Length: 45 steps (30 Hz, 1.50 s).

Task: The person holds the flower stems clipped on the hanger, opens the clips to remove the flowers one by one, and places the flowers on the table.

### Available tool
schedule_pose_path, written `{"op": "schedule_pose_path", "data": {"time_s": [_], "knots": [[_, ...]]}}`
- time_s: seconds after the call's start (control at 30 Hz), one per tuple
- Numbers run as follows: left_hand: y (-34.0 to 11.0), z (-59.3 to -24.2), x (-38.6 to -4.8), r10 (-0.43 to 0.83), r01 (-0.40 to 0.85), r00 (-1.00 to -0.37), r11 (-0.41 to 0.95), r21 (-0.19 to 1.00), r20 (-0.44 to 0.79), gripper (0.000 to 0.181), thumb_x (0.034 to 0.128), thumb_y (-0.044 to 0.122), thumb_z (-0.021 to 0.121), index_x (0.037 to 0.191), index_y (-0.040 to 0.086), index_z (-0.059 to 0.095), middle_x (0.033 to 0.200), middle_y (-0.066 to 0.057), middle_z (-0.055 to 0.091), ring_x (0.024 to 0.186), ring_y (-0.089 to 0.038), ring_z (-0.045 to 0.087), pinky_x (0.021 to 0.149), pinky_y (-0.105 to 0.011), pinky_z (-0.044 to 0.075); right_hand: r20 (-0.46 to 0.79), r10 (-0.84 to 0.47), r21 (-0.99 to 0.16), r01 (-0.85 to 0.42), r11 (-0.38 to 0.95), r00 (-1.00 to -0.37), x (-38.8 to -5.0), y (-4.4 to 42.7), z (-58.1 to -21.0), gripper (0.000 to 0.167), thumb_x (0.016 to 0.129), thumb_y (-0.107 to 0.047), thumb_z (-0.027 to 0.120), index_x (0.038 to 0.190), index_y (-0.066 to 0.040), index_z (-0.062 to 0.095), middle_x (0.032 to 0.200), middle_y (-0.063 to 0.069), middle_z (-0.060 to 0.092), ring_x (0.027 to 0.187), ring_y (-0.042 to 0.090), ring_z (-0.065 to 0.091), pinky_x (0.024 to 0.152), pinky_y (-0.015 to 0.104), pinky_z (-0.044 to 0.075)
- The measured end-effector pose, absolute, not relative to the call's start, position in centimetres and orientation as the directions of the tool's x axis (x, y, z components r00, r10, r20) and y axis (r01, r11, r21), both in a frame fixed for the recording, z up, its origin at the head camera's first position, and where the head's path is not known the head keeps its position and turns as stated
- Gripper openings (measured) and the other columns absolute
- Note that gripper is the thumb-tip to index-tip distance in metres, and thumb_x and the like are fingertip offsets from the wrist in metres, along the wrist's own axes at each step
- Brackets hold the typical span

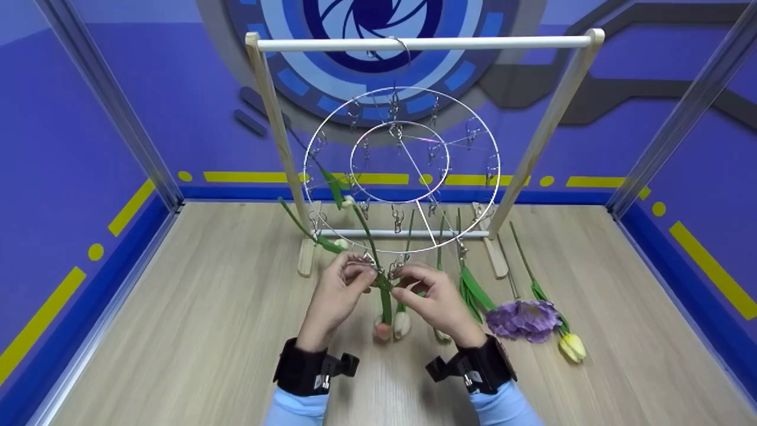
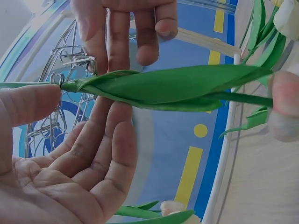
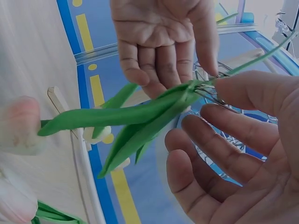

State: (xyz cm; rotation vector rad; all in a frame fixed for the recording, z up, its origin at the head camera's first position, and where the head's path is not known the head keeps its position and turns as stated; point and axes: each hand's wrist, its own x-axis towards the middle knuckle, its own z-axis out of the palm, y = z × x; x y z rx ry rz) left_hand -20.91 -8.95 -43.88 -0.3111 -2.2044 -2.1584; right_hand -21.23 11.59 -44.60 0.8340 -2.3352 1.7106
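A pinkish tulip hangs head down in front of me, its long green leaves wrapped about the stem. My left hand pinches its stem just above the leaves, the thumb touching metal wire there. From the other side my right hand pinches a wire clip against the stem between thumb and index finger. The other right fingers are loosely curled behind the leaves. Whether the clip grips the stem cannot be told. Above the hands hangs a round white drying rack with several metal clips.
A wooden stand carries the rack. Two whitish tulips lie near my hands; purple flowers and a yellow tulip lie at the right. Another pale tulip is at the rack's left. Blue walls enclose the wooden table.
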Motion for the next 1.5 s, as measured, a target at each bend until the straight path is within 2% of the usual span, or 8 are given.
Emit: {"op": "schedule_pose_path", "data": {"time_s": [0.2,0.4,0.63,0.83,1.0,1.17,1.37,1.5], "knots": [[-8.7,-43.6,-20.5,0.116,0.191,-0.976,0.031,0.981,0.186,0.041,0.0984,0.004,0.066,0.135,-0.009,0.053,0.102,-0.018,0.074,0.087,-0.021,0.07,0.077,-0.027,0.056,0.438,-0.332,-0.826,-0.52,0.219,-0.836,-21.1,11.0,-44.8,0.019,0.089,-0.003,0.076,0.107,0.003,0.073,0.1,0.018,0.07,0.084,0.012,0.062,0.074,0.026,0.057],[-8.5,-43.3,-20.2,0.128,0.216,-0.97,0.058,0.975,0.207,0.033,0.0977,0.005,0.067,0.128,-0.005,0.061,0.103,-0.018,0.073,0.085,-0.018,0.071,0.075,-0.03,0.06,0.468,-0.286,-0.82,-0.532,0.21,-0.836,-21.0,10.4,-45.0,0.014,0.088,-0.005,0.079,0.1,-0.001,0.073,0.093,0.013,0.069,0.081,0.01,0.061,0.069,0.026,0.055],[-8.7,-42.8,-19.9,0.172,0.227,-0.962,0.061,0.972,0.214,0.033,0.0986,0.007,0.067,0.129,-0.005,0.063,0.109,-0.018,0.072,0.087,-0.025,0.073,0.074,-0.03,0.06,0.48,-0.26,-0.806,-0.538,0.245,-0.838,-20.9,10.1,-45.1,0.011,0.089,-0.01,0.08,0.098,-0.007,0.074,0.092,0.004,0.071,0.079,0.01,0.061,0.068,0.026,0.056],[-9.2,-42.7,-19.9,0.196,0.235,-0.956,0.062,0.97,0.219,0.03,0.1025,0.012,0.063,0.128,-0.003,0.066,0.113,-0.019,0.071,0.09,-0.032,0.075,0.077,-0.032,0.06,0.464,-0.258,-0.812,-0.523,0.258,-0.847,-20.9,10.1,-45.1,0.012,0.089,-0.004,0.077,0.101,-0.005,0.075,0.093,0.005,0.072,0.08,0.012,0.064,0.07,0.027,0.058],[-9.3,-42.7,-19.9,0.185,0.225,-0.96,0.064,0.972,0.21,0.027,0.1029,0.012,0.062,0.124,-0.005,0.066,0.112,-0.019,0.073,0.09,-0.03,0.074,0.078,-0.033,0.061,0.436,-0.252,-0.839,-0.491,0.235,-0.864,-20.8,10.0,-45.1,0.014,0.09,-0.005,0.076,0.104,-0.002,0.075,0.093,0.008,0.073,0.078,0.012,0.065,0.07,0.026,0.058],[-9.2,-42.7,-19.9,0.169,0.241,-0.959,0.061,0.969,0.228,0.023,0.1024,0.011,0.063,0.118,-0.006,0.066,0.107,-0.02,0.073,0.088,-0.029,0.074,0.076,-0.031,0.06,0.459,-0.245,-0.836,-0.508,0.206,-0.854,-20.8,9.8,-45.1,0.013,0.091,-0.006,0.076,0.102,0.0,0.075,0.093,0.008,0.073,0.076,0.011,0.065,0.067,0.025,0.057],[-9.0,-42.8,-20.0,0.158,0.262,-0.953,0.014,0.965,0.257,0.021,0.101,0.008,0.065,0.113,-0.009,0.066,0.103,-0.024,0.072,0.087,-0.024,0.073,0.076,-0.03,0.06,0.48,-0.223,-0.831,-0.521,0.195,-0.849,-20.8,9.6,-45.3,0.011,0.091,-0.002,0.075,0.1,0.003,0.074,0.087,0.009,0.073,0.072,0.007,0.061,0.064,0.024,0.054],[-8.9,-43.0,-20.3,0.147,0.261,-0.953,-0.053,0.964,0.266,0.021,0.0999,0.005,0.065,0.111,-0.013,0.066,0.099,-0.022,0.073,0.083,-0.019,0.07,0.076,-0.03,0.06,0.486,-0.222,-0.841,-0.521,0.143,-0.845,-20.7,9.5,-45.3,0.011,0.09,-0.001,0.075,0.1,0.004,0.074,0.087,0.014,0.073,0.073,0.007,0.062,0.066,0.024,0.055]]}}
